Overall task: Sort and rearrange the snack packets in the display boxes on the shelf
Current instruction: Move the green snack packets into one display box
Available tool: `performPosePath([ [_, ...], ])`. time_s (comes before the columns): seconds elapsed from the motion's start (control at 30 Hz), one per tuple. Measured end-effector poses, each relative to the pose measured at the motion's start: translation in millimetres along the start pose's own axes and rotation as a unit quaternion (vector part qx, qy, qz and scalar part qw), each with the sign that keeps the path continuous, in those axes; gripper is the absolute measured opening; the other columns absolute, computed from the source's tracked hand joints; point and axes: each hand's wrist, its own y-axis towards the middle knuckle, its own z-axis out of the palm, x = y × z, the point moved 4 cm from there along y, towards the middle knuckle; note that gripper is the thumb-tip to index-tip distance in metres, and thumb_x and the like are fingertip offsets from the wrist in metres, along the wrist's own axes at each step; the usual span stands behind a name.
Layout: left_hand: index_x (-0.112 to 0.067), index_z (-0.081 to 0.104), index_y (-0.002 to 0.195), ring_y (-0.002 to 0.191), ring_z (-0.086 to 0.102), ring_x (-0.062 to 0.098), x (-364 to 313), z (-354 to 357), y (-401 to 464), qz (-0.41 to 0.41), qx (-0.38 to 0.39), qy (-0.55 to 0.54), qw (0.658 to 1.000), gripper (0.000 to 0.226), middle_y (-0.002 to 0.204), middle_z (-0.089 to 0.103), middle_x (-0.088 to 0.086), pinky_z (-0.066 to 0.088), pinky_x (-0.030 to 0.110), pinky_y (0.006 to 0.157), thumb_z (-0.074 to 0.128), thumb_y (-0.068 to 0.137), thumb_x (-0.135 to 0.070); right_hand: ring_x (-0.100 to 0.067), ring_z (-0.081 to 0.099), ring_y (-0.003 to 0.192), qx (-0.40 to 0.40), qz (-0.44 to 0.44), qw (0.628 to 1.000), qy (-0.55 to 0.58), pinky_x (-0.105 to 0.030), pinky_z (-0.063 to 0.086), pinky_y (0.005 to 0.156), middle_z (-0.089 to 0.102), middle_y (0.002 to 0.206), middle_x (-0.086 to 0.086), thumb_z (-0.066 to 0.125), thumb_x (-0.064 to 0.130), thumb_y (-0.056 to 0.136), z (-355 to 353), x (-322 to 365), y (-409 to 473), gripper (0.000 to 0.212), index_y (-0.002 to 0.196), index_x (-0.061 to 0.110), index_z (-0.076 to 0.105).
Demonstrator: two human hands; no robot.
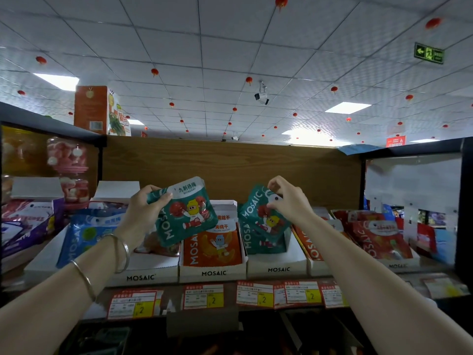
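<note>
My left hand (143,208) grips the top corner of a teal MOSAIC bayberry packet (186,213), held tilted in the air above the second and third white display boxes. My right hand (286,201) pinches the top of another teal packet (258,221) that stands in a white display box (279,267) with more teal packets behind it. The box to its left (213,274) holds orange yellow-peach packets (212,247). The box under my left wrist (143,276) holds a brownish packet, mostly hidden.
A blue packet (82,234) lies in the far-left box, purple packets (23,226) beyond it. Red packets (378,237) fill the boxes at the right. A wooden back panel (230,165) stands behind. Price tags (204,297) line the shelf edge. Candy jars (69,160) sit at the upper left.
</note>
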Motion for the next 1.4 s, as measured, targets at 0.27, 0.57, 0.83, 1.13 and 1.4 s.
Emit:
performPosePath([
  [0.27,-0.012,0.053,0.084,0.08,0.067,0.026,-8.1,13.0,-8.6,0.012,0.0,0.017,1.0,0.015,0.083,0.068,0.011,0.054,0.042,0.075,0.059,0.09,-0.025,-0.018,0.064,0.092,0.013,-0.052,0.997,-0.06,-0.034,0.056,0.074,0.067,0.109,-0.002,0.066,0.018,0.082,-5.6,9.4,9.6,0.03,0.109,0.025,0.057],
  [0.57,-0.008,0.055,0.088,0.078,0.065,0.024,-22.2,32.3,-19.3,0.03,-0.05,0.028,0.998,0.013,0.08,0.066,0.007,0.052,0.036,0.069,0.059,0.09,-0.02,-0.017,0.052,0.107,0.146,-0.098,0.979,-0.101,-0.044,0.042,0.098,0.061,0.108,0.001,0.073,0.028,0.075,21.9,-4.7,15.6,0.032,0.102,0.028,0.056],
  [0.83,0.002,0.053,0.098,0.077,0.067,0.022,-29.4,58.1,-27.6,0.034,-0.016,0.028,0.999,0.025,0.086,0.068,0.013,0.055,0.027,0.061,0.059,0.089,-0.02,-0.026,0.04,0.118,0.149,-0.179,0.946,-0.223,-0.042,0.036,0.096,0.057,0.116,-0.004,0.066,0.039,0.081,34.7,-10.8,18.7,0.038,0.116,0.026,0.054],
  [1.13,-0.007,0.053,0.093,0.07,0.069,0.01,-45.0,113.4,-30.4,0.048,0.059,0.041,0.996,0.017,0.084,0.069,0.006,0.053,0.019,0.055,0.058,0.09,-0.023,-0.016,0.055,0.11,0.124,-0.096,0.987,-0.023,-0.031,0.046,0.09,0.062,0.12,-0.001,0.055,0.023,0.092,-15.2,-43.0,24.1,0.023,0.114,0.02,0.062],
  [1.4,-0.01,0.054,0.092,0.076,0.07,0.013,-38.2,161.4,-24.4,0.025,0.155,0.084,0.984,0.014,0.089,0.069,0.008,0.057,0.024,0.062,0.058,0.09,-0.024,-0.012,0.061,0.097,0.13,-0.061,0.989,-0.02,-0.024,0.051,0.079,0.066,0.109,-0.002,0.055,0.014,0.09,-48.9,-82.3,12.2,0.017,0.101,0.018,0.068],
])
